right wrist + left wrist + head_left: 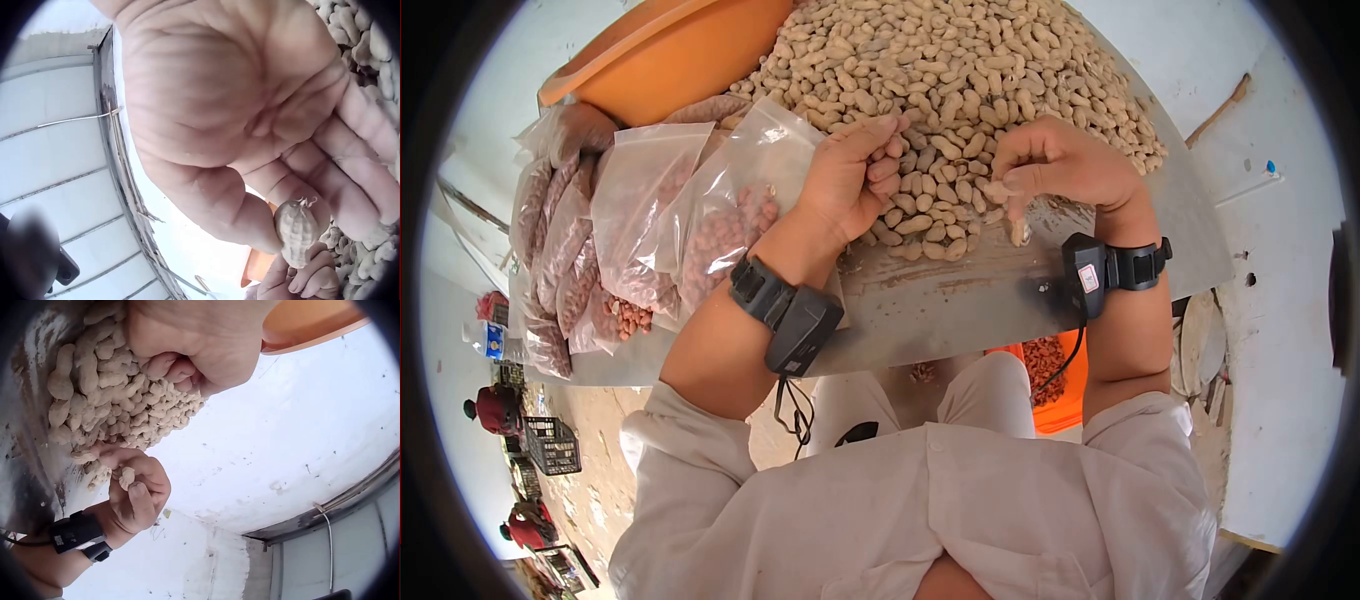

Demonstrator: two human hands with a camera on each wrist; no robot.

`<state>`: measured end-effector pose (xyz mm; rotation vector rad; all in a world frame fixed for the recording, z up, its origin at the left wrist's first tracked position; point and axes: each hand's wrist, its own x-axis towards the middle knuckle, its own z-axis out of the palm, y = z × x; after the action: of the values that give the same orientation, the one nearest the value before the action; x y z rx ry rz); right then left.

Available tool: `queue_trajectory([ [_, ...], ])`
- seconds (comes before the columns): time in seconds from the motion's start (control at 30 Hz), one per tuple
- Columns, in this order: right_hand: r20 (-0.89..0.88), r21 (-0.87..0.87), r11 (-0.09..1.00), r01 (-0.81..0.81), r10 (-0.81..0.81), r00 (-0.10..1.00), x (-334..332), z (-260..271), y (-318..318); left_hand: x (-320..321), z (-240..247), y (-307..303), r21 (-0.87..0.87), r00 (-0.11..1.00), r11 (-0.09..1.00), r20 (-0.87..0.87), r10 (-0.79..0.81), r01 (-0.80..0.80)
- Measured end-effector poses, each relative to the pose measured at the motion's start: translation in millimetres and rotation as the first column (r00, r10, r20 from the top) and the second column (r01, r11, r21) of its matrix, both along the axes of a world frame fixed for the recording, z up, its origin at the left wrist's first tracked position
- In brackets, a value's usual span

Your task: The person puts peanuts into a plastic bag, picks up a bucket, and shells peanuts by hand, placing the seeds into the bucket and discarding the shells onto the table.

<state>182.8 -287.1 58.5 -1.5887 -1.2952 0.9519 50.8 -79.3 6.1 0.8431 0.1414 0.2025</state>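
Observation:
Unshelled peanuts (960,60) lie heaped on a grey metal tabletop (920,310). At the near left edge of the heap, the left hand (845,180) has its fingers curled in; whatever may be inside them is hidden. The right hand (1070,170), a little to its right, pinches one peanut (296,232) between thumb and index finger, its other fingers loosely extended. In the left wrist view the left hand (194,344) is above the right hand (140,490), and the pinched peanut (127,478) shows there too.
Clear bags (645,215) of reddish kernels lie on the table's left side. An orange basin (670,60) stands behind them, against the heap. Below the table's front edge, by the right knee, is an orange container (1075,385) with reddish contents. A crate (552,445) stands on the floor at left.

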Motion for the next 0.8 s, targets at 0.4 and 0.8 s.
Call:
queue_trajectory([
  [0.4,-0.061,0.43,0.848,0.31,-0.315,0.947,-10.0,-19.9,33.7,-4.4,5.5,-22.5,0.134,1.0,0.991,0.023,0.001,-0.004],
  [0.8,0.025,0.369,0.881,0.295,-0.327,0.945,-29.9,-24.5,46.9,-3.8,5.1,-29.9,0.604,0.943,0.732,0.282,0.173,-0.315],
])
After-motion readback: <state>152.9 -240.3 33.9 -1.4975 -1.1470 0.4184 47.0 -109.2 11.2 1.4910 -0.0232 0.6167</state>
